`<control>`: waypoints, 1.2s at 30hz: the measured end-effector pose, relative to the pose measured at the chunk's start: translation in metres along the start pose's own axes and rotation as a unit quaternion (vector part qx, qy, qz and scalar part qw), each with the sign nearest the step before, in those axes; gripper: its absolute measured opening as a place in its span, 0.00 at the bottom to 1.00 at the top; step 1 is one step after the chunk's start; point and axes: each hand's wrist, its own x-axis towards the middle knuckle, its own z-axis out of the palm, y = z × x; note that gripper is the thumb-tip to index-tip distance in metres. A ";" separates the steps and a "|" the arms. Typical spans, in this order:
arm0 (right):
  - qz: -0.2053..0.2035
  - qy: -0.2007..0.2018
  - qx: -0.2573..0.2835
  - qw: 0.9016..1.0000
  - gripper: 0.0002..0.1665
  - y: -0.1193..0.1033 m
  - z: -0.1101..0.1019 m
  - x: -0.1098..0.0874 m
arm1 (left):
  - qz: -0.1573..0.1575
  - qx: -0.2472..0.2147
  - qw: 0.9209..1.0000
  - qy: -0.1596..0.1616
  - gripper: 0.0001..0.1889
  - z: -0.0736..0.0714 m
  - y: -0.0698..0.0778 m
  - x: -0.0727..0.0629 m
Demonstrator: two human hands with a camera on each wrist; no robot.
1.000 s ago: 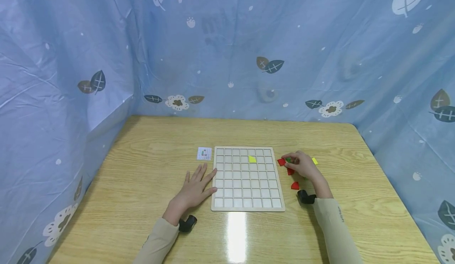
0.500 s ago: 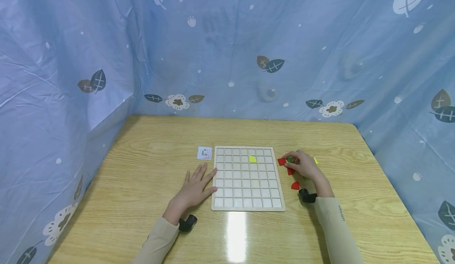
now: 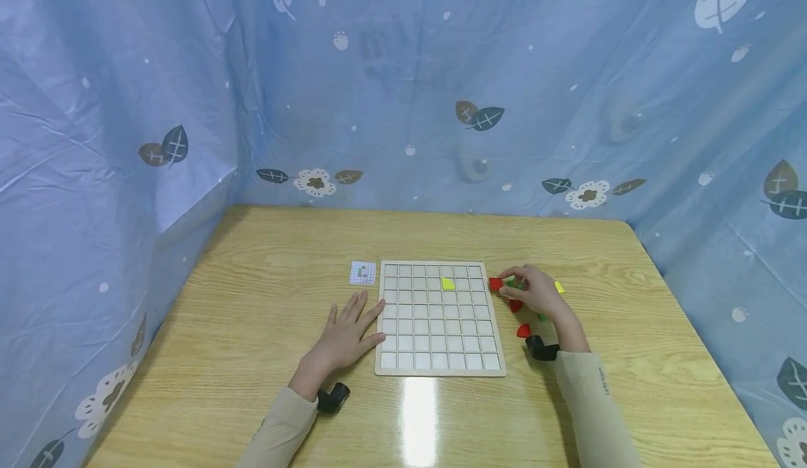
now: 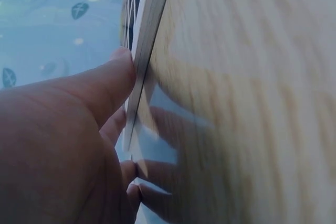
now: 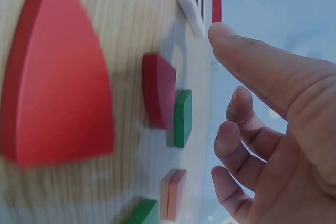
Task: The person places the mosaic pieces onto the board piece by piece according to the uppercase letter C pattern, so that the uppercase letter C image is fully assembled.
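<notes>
My left hand (image 3: 345,333) lies with spread fingers along the left side of a white grid board (image 3: 437,370), its thumb and forefinger touching the frame. In the left wrist view, the thumb (image 4: 113,74) presses against the board's edge. Just beyond the board's right edge, my right hand (image 3: 534,291) pinches a red tile (image 3: 495,284); the right wrist view shows the red tile (image 5: 217,10) at the thumb tip, raised off the table. Under and around this hand lie a red quarter-round tile (image 3: 516,305), another red tile (image 3: 524,331) and green tiles (image 3: 541,317), partly hidden.
One yellow tile (image 3: 448,284) sits in a cell of the board's second row. A small printed pattern card (image 3: 362,272) lies left of the board. Another yellow tile (image 3: 559,286) is right of my right hand. A blue curtain (image 3: 403,104) surrounds the wooden table (image 3: 284,258).
My right hand has shifted slightly left with the red tile, which is now closer to the board's edge. The left hand stays in place.
</notes>
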 end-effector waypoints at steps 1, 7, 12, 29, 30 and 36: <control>-0.005 0.004 -0.001 1.000 0.14 -0.001 0.001 0.000 | -0.002 0.002 1.000 -0.003 0.32 0.000 0.000 0.000; -0.021 0.016 -0.006 1.000 0.14 -0.009 0.006 0.004 | -0.008 0.011 1.000 -0.005 0.32 0.001 0.001 0.000; -0.020 0.010 0.008 1.000 0.14 -0.016 0.009 0.008 | -0.010 0.008 1.000 -0.006 0.32 -0.001 0.001 0.000; -0.021 0.003 0.024 0.999 0.14 -0.040 0.025 0.023 | -0.007 0.002 1.000 -0.002 0.31 -0.003 0.002 -0.001; -0.020 0.002 0.027 0.999 0.14 -0.042 0.026 0.023 | -0.007 0.002 1.000 -0.002 0.31 -0.003 0.003 -0.001; -0.017 -0.001 0.048 0.999 0.13 -0.048 0.032 0.026 | -0.007 0.005 1.000 -0.003 0.32 -0.001 0.002 -0.001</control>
